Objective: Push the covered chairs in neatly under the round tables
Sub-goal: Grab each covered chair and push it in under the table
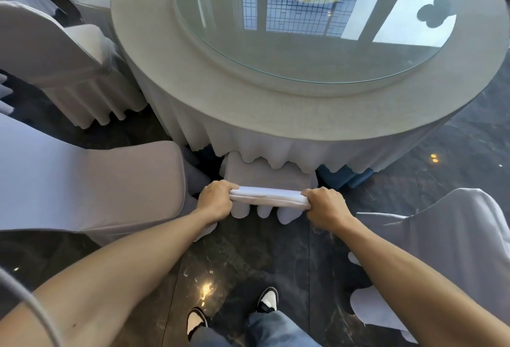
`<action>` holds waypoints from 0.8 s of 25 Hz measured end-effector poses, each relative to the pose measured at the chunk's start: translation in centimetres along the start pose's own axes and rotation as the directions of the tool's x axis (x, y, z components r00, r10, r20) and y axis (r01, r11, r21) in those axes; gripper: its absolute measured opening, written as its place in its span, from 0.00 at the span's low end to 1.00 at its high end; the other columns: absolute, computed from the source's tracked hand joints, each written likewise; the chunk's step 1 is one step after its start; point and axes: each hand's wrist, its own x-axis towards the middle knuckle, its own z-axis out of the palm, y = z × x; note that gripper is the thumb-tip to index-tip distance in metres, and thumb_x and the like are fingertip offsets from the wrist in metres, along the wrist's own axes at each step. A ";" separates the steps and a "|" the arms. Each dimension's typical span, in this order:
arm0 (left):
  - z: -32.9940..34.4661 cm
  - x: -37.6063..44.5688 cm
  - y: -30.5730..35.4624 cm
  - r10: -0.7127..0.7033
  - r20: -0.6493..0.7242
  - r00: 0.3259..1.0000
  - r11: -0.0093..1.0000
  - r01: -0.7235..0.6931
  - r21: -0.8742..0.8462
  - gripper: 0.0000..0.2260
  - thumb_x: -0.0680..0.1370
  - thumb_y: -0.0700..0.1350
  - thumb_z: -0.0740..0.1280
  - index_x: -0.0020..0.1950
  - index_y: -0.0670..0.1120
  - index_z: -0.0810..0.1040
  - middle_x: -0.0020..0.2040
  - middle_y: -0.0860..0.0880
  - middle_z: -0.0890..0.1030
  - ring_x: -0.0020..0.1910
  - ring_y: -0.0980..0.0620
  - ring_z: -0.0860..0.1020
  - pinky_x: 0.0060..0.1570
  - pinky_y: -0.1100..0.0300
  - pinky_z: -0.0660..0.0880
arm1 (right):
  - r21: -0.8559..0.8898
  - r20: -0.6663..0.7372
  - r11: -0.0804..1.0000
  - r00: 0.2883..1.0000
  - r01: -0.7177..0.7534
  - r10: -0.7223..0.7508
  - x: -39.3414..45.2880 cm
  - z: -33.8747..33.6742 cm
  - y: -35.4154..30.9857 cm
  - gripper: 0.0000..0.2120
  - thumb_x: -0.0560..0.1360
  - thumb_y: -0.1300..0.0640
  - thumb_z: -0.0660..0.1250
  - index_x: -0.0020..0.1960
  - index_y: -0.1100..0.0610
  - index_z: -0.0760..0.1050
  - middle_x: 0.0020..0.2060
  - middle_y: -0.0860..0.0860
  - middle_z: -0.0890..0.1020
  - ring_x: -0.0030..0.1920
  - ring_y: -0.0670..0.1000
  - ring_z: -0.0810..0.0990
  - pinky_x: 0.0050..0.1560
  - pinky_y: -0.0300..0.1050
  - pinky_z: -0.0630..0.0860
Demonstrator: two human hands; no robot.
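Gripping the covered chair (269, 174) top, fingers (233, 186) curl over it.

No text, label, brand, number or sign can be read anywhere: not on the chair covers, the desk cloth, the glass top or the floor

Covered chairs (91, 186) (455, 250) flank the open floor (262, 258) before the table (276, 115).
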 end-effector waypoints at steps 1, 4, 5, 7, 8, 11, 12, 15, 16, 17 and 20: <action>-0.1 0.2 0.1 -0.004 0.002 1.000 1.000 0.004 -0.015 0.25 0.75 0.33 0.60 0.67 0.55 0.78 0.62 0.47 0.80 0.58 0.44 0.77 0.57 0.52 0.75 | 0.013 0.000 1.000 1.000 -0.010 0.010 0.1 0.0 0.1 0.12 0.65 0.61 0.65 0.47 0.51 0.77 0.39 0.49 0.81 0.40 0.55 0.79 0.37 0.45 0.69; -0.5 0.4 0.2 -0.003 0.002 1.000 0.999 0.003 -0.034 0.25 0.75 0.33 0.61 0.66 0.55 0.79 0.62 0.47 0.80 0.58 0.43 0.78 0.57 0.52 0.75 | 0.107 -0.019 0.992 0.997 -0.067 0.070 -0.1 0.0 -0.4 0.13 0.65 0.61 0.65 0.48 0.51 0.78 0.41 0.50 0.81 0.42 0.56 0.80 0.40 0.48 0.75; -0.6 0.3 0.0 0.013 0.008 1.000 1.000 -0.013 -0.028 0.25 0.75 0.33 0.61 0.66 0.54 0.79 0.61 0.47 0.81 0.57 0.43 0.78 0.56 0.52 0.76 | 0.116 -0.026 0.990 0.997 -0.075 0.079 -0.3 0.0 -0.6 0.12 0.66 0.60 0.65 0.49 0.52 0.77 0.42 0.50 0.81 0.42 0.56 0.80 0.40 0.48 0.74; -1.1 0.5 -0.4 0.052 0.043 0.998 0.998 -0.051 -0.021 0.23 0.74 0.34 0.63 0.64 0.55 0.80 0.58 0.47 0.82 0.55 0.43 0.79 0.53 0.52 0.77 | 0.076 -0.037 0.995 0.997 -0.067 0.070 -0.5 -0.2 -0.8 0.11 0.67 0.60 0.65 0.49 0.53 0.76 0.42 0.49 0.81 0.42 0.55 0.79 0.39 0.47 0.73; -1.4 0.6 -0.7 0.071 0.062 0.995 0.997 -0.071 -0.016 0.22 0.75 0.35 0.65 0.63 0.56 0.80 0.57 0.48 0.82 0.53 0.44 0.79 0.52 0.52 0.77 | 0.045 -0.041 0.997 0.997 -0.064 0.066 -0.8 -0.3 -1.0 0.10 0.68 0.59 0.65 0.49 0.53 0.75 0.42 0.49 0.81 0.41 0.54 0.79 0.39 0.47 0.73; -2.2 0.7 -1.9 0.124 0.092 0.988 0.992 -0.126 0.016 0.20 0.74 0.41 0.68 0.62 0.59 0.80 0.53 0.51 0.83 0.50 0.47 0.79 0.46 0.55 0.75 | 0.013 -0.073 0.996 0.994 -0.083 0.084 -1.2 -0.8 -3.1 0.08 0.68 0.60 0.63 0.47 0.54 0.73 0.40 0.51 0.80 0.40 0.55 0.78 0.38 0.49 0.74; -2.4 0.8 -2.5 0.158 0.104 0.982 0.987 -0.161 0.027 0.18 0.74 0.42 0.68 0.62 0.60 0.80 0.52 0.52 0.82 0.50 0.48 0.80 0.44 0.56 0.74 | 0.014 -0.092 0.995 0.991 -0.096 0.097 -1.3 -0.8 -4.0 0.07 0.68 0.60 0.63 0.46 0.55 0.73 0.40 0.52 0.80 0.40 0.56 0.78 0.37 0.49 0.73; -3.6 1.1 -4.3 0.289 0.161 0.944 0.956 -0.294 0.010 0.15 0.76 0.46 0.69 0.62 0.58 0.80 0.50 0.52 0.82 0.48 0.50 0.80 0.45 0.55 0.76 | 0.023 -0.168 0.987 0.972 -0.160 0.162 -1.6 -0.9 -8.2 0.06 0.68 0.61 0.62 0.45 0.57 0.72 0.39 0.54 0.79 0.41 0.58 0.77 0.43 0.49 0.70; -4.3 1.2 -4.8 0.335 0.174 0.926 0.941 -0.340 -0.001 0.16 0.77 0.47 0.69 0.64 0.57 0.79 0.52 0.52 0.83 0.50 0.50 0.80 0.49 0.53 0.78 | 0.025 -0.197 0.981 0.961 -0.191 0.192 -1.6 -0.8 -9.8 0.07 0.68 0.60 0.62 0.46 0.57 0.73 0.41 0.54 0.79 0.43 0.59 0.77 0.48 0.51 0.72; -5.1 1.5 -5.3 0.379 0.189 0.906 0.923 -0.384 -0.010 0.16 0.77 0.48 0.69 0.65 0.56 0.79 0.56 0.52 0.83 0.51 0.50 0.80 0.53 0.52 0.78 | 0.025 -0.212 0.972 0.949 -0.232 0.231 -1.7 -0.8 -11.4 0.09 0.68 0.59 0.62 0.48 0.57 0.74 0.44 0.55 0.80 0.47 0.59 0.77 0.54 0.54 0.72; -8.1 1.7 -7.7 0.475 0.299 0.828 0.868 -0.496 -0.005 0.20 0.77 0.50 0.68 0.69 0.54 0.75 0.64 0.52 0.79 0.59 0.50 0.78 0.60 0.51 0.76 | -0.006 -0.137 0.941 0.933 -0.338 0.334 -1.9 -0.7 -17.2 0.22 0.69 0.53 0.63 0.63 0.56 0.72 0.57 0.55 0.77 0.62 0.60 0.71 0.65 0.60 0.66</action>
